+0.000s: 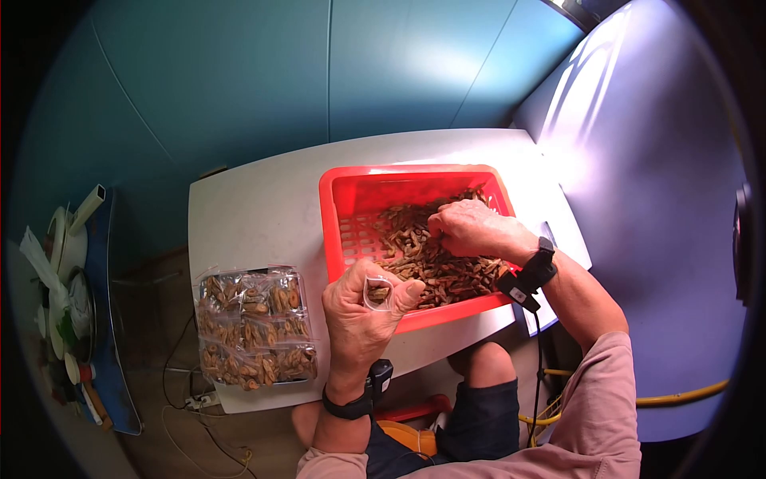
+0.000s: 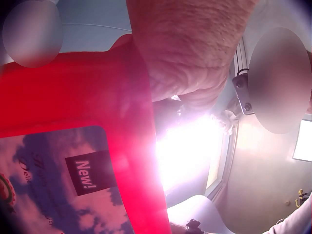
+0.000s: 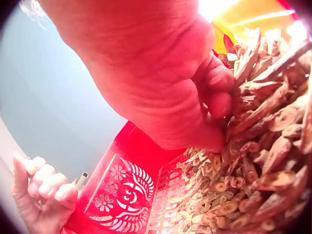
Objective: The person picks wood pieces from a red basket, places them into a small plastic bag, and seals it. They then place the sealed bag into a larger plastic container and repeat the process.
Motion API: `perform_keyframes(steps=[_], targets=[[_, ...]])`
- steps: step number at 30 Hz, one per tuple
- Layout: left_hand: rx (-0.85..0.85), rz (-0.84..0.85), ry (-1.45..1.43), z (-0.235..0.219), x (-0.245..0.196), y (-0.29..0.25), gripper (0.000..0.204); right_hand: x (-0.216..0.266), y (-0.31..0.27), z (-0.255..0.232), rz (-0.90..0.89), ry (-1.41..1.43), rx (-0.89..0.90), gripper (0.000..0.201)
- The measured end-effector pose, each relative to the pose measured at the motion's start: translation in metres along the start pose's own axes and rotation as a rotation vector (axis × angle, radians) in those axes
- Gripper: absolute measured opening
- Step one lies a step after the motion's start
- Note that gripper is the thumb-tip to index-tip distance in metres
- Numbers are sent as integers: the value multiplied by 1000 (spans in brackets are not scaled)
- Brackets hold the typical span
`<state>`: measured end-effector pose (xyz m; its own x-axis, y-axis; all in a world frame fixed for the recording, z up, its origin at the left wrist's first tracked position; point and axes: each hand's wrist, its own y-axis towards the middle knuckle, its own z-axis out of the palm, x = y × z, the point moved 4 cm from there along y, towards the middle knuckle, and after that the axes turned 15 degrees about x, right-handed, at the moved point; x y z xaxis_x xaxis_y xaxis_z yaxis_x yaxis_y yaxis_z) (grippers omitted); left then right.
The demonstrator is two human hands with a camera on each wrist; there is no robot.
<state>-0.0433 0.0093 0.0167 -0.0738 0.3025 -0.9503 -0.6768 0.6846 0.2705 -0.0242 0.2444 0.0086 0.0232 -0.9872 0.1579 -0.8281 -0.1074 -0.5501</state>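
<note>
My left hand [image 1: 359, 315] holds a small clear zip bag [image 1: 377, 293], its mouth facing up and a few brown pieces inside, at the near left corner of the red plastic basket [image 1: 415, 321]. Inside the basket lies a heap of dried root slices [image 1: 431, 275], woody and brown with pale cut ends. My right hand [image 1: 471, 227] reaches down into this heap. In the right wrist view its fingers [image 3: 219, 92] are curled, with thumb and fingertips pinching in at the slices, partly hidden by the palm.
Left of the basket, a tray [image 1: 307, 361] carries several filled clear bags [image 1: 255, 323] of dried slices. The white table [image 1: 255, 199] backs onto a blue-green wall [image 1: 239, 88]. A dark cable [image 1: 536, 359] hangs from the right wrist band over the table's front edge.
</note>
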Motion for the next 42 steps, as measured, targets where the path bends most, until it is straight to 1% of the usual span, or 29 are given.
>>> perform_keyframes(steps=[4,6,10,12,17,19,21,22,24,25,27,28,30,31,33,36,37,39,42], targets=[[-3,0,5,0,2,0,28,-3,1,3,-12,-18,-14,14],[-6,5,9,0,1,0,29,-3,1,4,20,-53,18,13],[-17,26,-1,0,3,0,29,0,-8,0,23,-91,39,13],[-12,27,12,0,2,0,29,1,-17,-3,-47,-47,-19,14],[-9,17,4,0,2,0,28,1,-33,-5,-89,-65,7,14],[-29,54,34,-1,3,1,29,-3,-39,-2,-92,-76,10,14],[-24,55,44,-1,4,1,29,-2,-46,-1,-179,-98,-32,9],[-21,56,54,-1,4,0,29,-1,-49,-3,-178,-97,-33,9],[-24,57,51,-1,3,1,28,2,-57,-6,-154,-107,54,8],[-27,59,49,-1,3,1,28,2,-58,-7,-153,-106,54,8],[-25,61,43,-1,3,1,28,-1,-60,-5,-137,-130,125,8],[-24,63,37,-1,2,1,27,-3,-59,-4,-136,-129,125,8],[-26,61,31,0,1,1,27,-7,-55,-6,-147,-150,24,12],[-30,60,26,0,1,1,27,-6,-54,-7,-146,-150,24,12],[-27,57,34,0,0,1,26,-3,-49,-11,-106,-59,-37,16],[-19,41,44,-1,-1,1,26,-8,-35,-3,-93,-48,-69,18],[-14,29,45,-2,-1,1,26,-6,-31,-3,-94,-48,-69,18],[-26,36,32,-1,0,1,26,-2,-22,-1,-82,-121,14,20],[-30,42,17,-1,0,1,26,-2,-14,4,-64,-162,35,19]])
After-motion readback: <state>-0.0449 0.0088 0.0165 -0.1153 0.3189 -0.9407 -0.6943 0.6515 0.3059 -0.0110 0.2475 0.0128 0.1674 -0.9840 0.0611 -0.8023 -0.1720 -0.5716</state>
